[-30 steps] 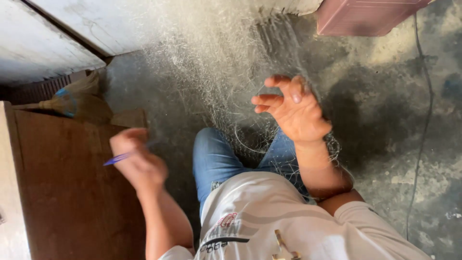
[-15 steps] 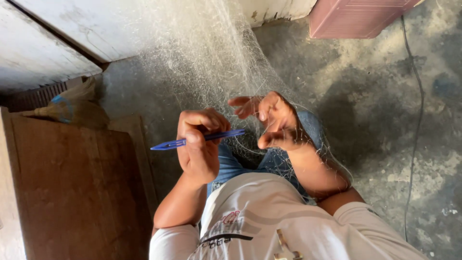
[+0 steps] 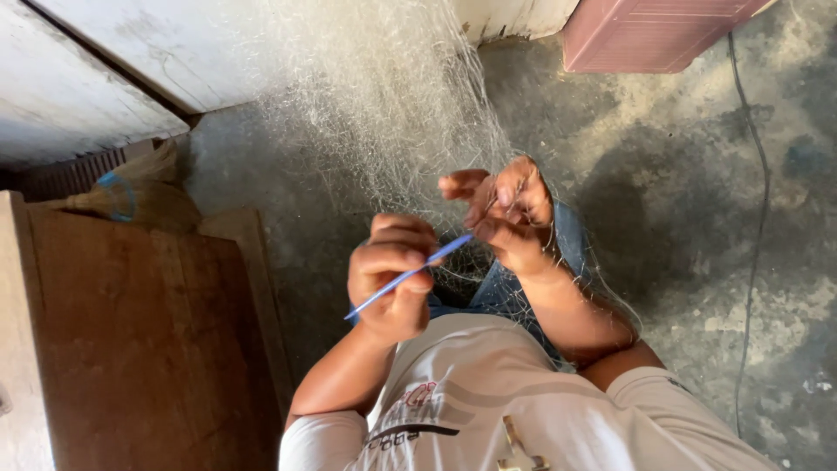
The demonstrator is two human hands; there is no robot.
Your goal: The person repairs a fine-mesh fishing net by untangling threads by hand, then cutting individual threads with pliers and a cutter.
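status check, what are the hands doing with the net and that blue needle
Left hand shut on blue needle. Right hand pinching net. Nothing blocking.

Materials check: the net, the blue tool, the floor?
Net: fine pale translucent line, slightly glossy; looks like nylon monofilament, not certain. Blue tool, in the left hand: thin, smooth, uniform colour, likely plastic. Right hand pinches the mesh. Floor: grey, matt, blotchy and worn, looks like bare concrete.

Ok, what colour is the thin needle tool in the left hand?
Blue. The netting needle shows best in the head view, held in the left hand beside the pale net.
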